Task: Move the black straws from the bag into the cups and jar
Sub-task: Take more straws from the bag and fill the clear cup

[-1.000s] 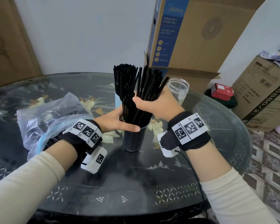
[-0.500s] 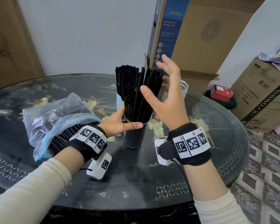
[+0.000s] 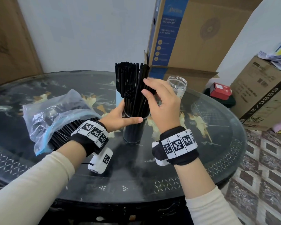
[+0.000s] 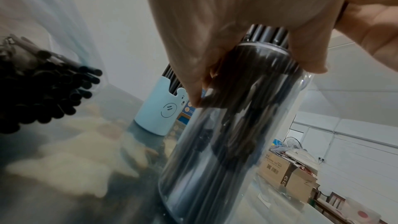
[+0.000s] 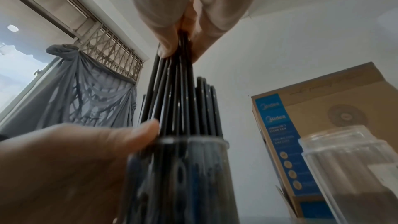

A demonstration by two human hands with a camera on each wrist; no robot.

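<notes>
The clear cup (image 3: 133, 127) is steadied by the left hand (image 3: 120, 117); straws (image 3: 136, 95) are pinched by the right hand (image 3: 162, 104), likely needing settling.

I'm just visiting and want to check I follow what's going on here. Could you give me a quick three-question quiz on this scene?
1. Which hand pinches the straws above the clear cup?
2. True or false: the jar is full of straws.
3. The left hand grips: A) bag B) clear cup C) jar

Key: 1. right hand; 2. false, it looks empty; 3. B
</notes>
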